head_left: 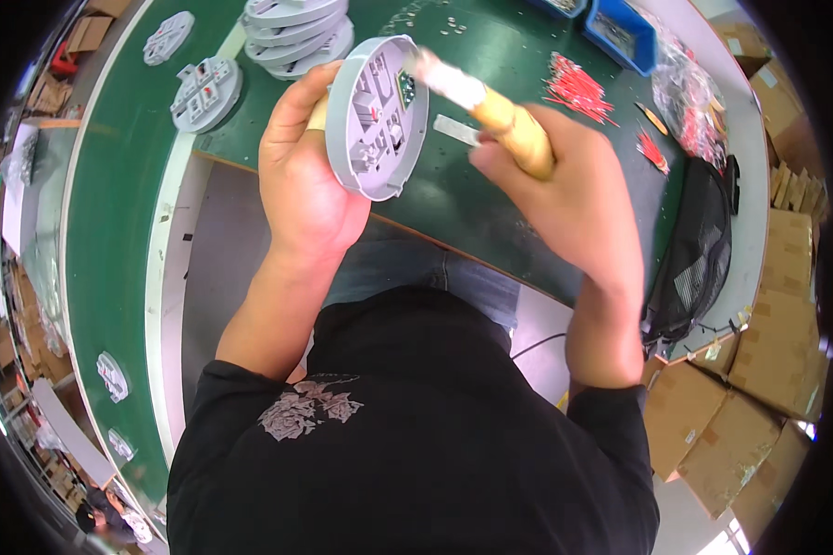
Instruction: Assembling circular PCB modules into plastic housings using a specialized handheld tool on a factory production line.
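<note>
My left hand (310,176) grips a round light-grey plastic housing (377,176) by its rim, tilted so its inner side faces right. Inside are moulded compartments, small red and dark parts, and a green circuit board (405,90). A yellow wrap shows on a left finger behind the rim. My right hand (565,166) is raised beside the housing, fingers stretched toward the circuit board. Yellow and white wraps cover its extended fingers, and the fingertip is blurred; I see no tool in it. By the right thumb is a small white strip (456,129).
Stacked grey housings (301,37) stand at the far left-centre, with another housing (205,92) nearby. At the right are red wires (578,88), a blue bin (620,37), a clear plastic bag (690,97) and a black bag (699,250). Cardboard boxes (777,333) pile up beyond.
</note>
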Demonstrator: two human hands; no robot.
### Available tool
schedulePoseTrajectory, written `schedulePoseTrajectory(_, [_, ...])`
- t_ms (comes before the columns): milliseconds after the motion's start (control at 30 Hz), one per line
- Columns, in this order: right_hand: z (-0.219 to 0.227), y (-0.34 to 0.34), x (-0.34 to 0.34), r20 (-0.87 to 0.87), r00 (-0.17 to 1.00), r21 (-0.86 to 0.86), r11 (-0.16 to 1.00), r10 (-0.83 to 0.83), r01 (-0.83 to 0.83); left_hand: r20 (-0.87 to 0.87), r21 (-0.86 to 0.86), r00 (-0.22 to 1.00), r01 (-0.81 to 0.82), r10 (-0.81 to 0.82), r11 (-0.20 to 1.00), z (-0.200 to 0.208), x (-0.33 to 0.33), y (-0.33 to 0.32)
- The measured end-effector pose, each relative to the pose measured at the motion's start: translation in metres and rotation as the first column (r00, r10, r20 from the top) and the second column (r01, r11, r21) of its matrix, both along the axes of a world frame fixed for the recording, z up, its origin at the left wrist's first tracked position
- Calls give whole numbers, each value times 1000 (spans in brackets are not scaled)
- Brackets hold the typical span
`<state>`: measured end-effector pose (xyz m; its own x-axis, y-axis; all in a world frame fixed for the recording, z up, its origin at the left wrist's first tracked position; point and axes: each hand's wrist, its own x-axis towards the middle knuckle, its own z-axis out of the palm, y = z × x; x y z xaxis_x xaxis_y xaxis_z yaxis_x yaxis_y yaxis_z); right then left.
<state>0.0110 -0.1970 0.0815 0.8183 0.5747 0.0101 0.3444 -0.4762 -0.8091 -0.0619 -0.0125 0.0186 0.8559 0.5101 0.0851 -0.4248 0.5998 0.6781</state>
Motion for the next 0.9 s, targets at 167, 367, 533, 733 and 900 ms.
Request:
schedulePoseTrajectory(167, [-1,-2,-9,187,982,-244,970,39,8,40,145,992,-125,121,981,4,-3,13])
schedulePoseTrajectory(367, [-3,12,-13,242,969,-319,947,43,38,358,904,763,-428,538,5,9,-29,72])
schedulePoseTrajectory(533, [-3,-10,-4,156,987,-367,930,45,16,120,926,327,304,937,-225,-4,-127,269])
schedulePoseTrajectory(733, [-2,-21,18,134,985,-361,931,108,-53,147,924,-154,374,977,-80,-31,-344,420])
schedulePoseTrajectory(900, [-1,-68,41,153,975,-380,901,-163,211,-560,726,-364,218,745,652,-86,-511,393])
